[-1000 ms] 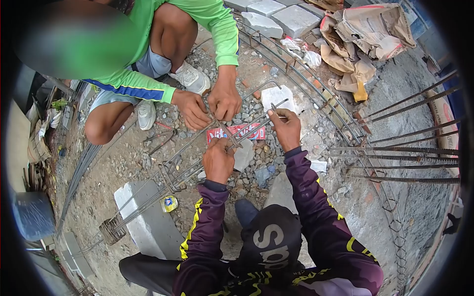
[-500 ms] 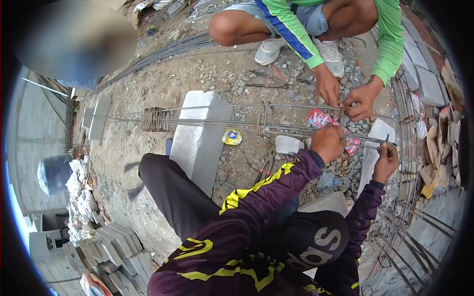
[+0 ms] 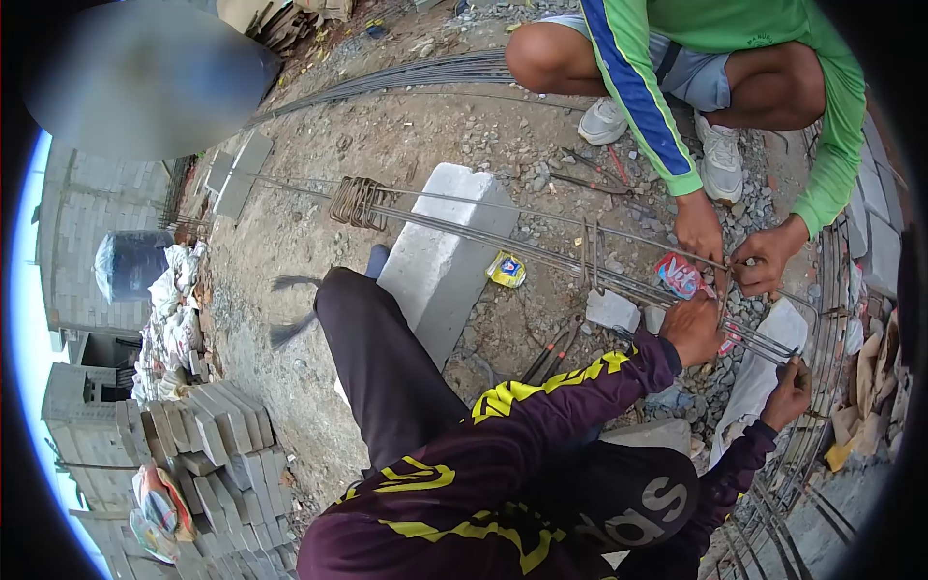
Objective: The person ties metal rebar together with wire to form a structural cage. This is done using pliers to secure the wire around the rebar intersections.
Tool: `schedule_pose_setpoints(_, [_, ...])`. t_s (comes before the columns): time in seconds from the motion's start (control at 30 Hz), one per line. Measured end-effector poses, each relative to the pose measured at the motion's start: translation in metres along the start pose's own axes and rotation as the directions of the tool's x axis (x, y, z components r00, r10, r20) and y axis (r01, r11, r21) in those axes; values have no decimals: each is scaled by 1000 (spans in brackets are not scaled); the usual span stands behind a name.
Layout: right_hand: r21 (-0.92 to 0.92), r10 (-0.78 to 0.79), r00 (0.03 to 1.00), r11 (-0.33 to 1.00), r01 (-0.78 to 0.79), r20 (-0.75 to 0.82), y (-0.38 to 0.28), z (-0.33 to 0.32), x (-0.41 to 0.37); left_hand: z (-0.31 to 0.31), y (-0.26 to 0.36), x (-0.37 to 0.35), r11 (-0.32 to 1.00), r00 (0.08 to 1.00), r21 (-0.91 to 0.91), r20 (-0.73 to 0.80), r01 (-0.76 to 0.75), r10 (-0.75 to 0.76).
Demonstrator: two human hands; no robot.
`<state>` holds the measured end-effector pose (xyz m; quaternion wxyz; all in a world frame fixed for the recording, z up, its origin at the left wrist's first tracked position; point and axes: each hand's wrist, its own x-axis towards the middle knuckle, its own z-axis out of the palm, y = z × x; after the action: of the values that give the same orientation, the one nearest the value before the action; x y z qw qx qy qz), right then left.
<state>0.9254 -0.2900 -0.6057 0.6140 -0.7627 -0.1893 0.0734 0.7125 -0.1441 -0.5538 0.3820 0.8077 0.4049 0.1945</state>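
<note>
Hands on metal rods — slim, straight

dull metal rods, rough pale block

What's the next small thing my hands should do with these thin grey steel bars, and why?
I'd probably firm up your left hand to steady the thin grey steel bars. It's wrapped around them, your right hand is at their ends, and the green-sleeved co-worker's bare hands meet close above your left.
</note>
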Motion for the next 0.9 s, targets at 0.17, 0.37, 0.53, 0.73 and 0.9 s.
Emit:
schedule_pose_setpoints(0.17, [65,41,999,997,-41,-5,6,4,-3,-1,-4,1,999,1000,41,-1,3,-3])
schedule_pose_setpoints(0.37, [47,98,995,994,-98,-4,11,-3,0,-5,-3,1,1000,1000,14,2,-5,5])
schedule_pose_setpoints(0.53, [-7,-7,999,1000,7,-35,28,-11,5,-8,-3,0,1000,998,5,46,30,-30])
schedule_pose_setpoints(0.73, [182,59,994,982,-43,-86,6,-5,-5,-2,-7,-1,999,1000,49,13,-13,12])
schedule_pose_setpoints(0.9, [193,104,990,978,-85,-94,-9,-1,-7,-8,2,1,998,994,68,104,4,-11])
